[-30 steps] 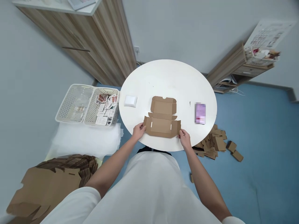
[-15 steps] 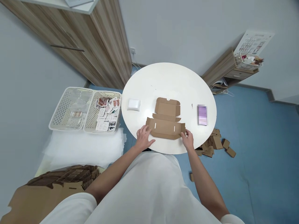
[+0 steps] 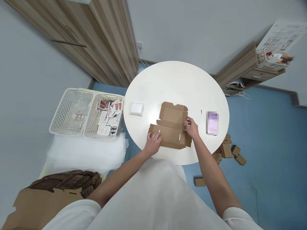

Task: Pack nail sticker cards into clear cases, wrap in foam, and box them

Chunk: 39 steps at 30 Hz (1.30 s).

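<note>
An unfolded brown cardboard box (image 3: 171, 132) lies on the white oval table (image 3: 175, 83), its lid panel pointing away from me and two white slots showing in the nearer panel. My left hand (image 3: 153, 143) is closed on the near left part of the cardboard, fingers bent over the panel; its thumb is hidden. On the right side, my right hand (image 3: 192, 128) pinches the flap beside the fold between the two panels. A small white wrapped packet (image 3: 137, 109) rests at the table's left, and a blurred purple item (image 3: 212, 123) at its right.
Left of the table stand two white baskets (image 3: 83, 134), one holding packaged cards, above white sheets (image 3: 88, 151). Stacked flat cardboard (image 3: 48, 201) lies at lower left. Small brown boxes (image 3: 240, 159) are on the floor at right. A wooden cabinet (image 3: 107, 41) stands behind.
My right hand has moved from the near right corner up to the flap by the fold. My left hand has shifted rightward onto the panel. The view has tilted slightly.
</note>
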Tool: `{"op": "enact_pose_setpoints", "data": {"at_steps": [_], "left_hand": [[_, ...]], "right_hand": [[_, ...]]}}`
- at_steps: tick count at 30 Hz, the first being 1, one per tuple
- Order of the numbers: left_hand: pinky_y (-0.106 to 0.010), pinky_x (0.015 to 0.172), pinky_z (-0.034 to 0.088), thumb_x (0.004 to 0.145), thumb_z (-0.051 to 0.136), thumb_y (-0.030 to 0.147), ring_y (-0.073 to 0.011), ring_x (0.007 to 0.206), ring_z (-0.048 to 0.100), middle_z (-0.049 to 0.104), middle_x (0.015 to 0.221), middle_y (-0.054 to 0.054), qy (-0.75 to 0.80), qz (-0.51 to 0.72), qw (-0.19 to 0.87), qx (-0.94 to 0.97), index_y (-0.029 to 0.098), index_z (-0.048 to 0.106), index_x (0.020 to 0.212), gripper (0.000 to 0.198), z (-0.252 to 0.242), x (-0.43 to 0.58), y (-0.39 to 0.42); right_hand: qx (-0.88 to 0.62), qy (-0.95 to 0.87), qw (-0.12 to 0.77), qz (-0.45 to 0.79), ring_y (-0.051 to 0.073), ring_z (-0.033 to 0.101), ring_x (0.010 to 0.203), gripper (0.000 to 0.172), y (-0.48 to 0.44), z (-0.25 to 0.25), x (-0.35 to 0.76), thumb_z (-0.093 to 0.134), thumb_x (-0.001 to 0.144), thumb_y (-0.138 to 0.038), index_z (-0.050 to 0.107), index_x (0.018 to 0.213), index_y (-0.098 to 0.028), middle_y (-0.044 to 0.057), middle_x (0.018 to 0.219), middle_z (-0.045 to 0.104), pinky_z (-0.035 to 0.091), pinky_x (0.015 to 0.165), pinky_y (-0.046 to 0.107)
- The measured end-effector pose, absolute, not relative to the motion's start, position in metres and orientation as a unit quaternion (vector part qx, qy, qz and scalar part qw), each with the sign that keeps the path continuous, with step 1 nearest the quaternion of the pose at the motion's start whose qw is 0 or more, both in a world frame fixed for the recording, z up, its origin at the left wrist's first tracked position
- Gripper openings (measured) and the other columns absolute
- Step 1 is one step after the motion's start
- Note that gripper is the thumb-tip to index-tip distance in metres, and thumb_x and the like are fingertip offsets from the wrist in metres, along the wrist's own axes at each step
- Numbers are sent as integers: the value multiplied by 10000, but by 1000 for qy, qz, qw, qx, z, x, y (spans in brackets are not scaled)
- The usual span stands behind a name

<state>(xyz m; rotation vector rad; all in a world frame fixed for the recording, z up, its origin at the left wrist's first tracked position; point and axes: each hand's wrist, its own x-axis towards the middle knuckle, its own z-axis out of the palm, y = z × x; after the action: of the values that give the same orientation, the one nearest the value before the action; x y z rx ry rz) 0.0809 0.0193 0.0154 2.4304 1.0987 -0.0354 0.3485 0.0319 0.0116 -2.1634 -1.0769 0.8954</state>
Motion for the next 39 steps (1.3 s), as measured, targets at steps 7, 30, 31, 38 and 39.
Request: {"op": "enact_pose_setpoints", "data": {"at_steps": [7,30,31,38,39], "left_hand": [[-452,996,159,666,535,202,-302,1247,259,272,1382,-138,427,-36,201,881,189,225,1343,745,22,96,33],[-508,1022,-47,466,737,370,-348,1304,49,266,1368,-151,407,-73,190,891,172,124,1359,1101,26,112,55],[-508,1023,-48,470,735,364,-346,1303,64,285,1358,-151,405,-66,186,893,175,145,1354,1080,26,111,51],[-521,1021,-25,474,719,378,-337,1285,145,328,1327,-180,386,-37,153,909,143,232,1329,1012,20,98,24],[-522,1021,-19,472,716,385,-336,1284,148,333,1325,-178,384,-35,149,910,145,236,1328,1010,19,96,21]], "right_hand": [[-780,-435,279,352,167,574,813,352,52,-8,359,394,785,-346,549,1073,-217,43,1002,621,435,773,350],[-709,-578,194,354,203,493,1034,388,16,12,344,266,858,-292,498,1164,-234,51,1111,565,378,874,370],[-724,-575,190,331,218,470,1071,400,9,15,340,277,854,-321,470,1192,-231,64,1162,533,360,892,391],[-692,-701,48,166,326,52,1306,910,-48,33,291,529,645,-571,122,1365,-194,120,1442,93,61,1001,516],[-676,-717,23,171,316,62,1307,959,-55,31,284,555,619,-569,95,1367,-186,124,1437,118,43,1006,508]]}}
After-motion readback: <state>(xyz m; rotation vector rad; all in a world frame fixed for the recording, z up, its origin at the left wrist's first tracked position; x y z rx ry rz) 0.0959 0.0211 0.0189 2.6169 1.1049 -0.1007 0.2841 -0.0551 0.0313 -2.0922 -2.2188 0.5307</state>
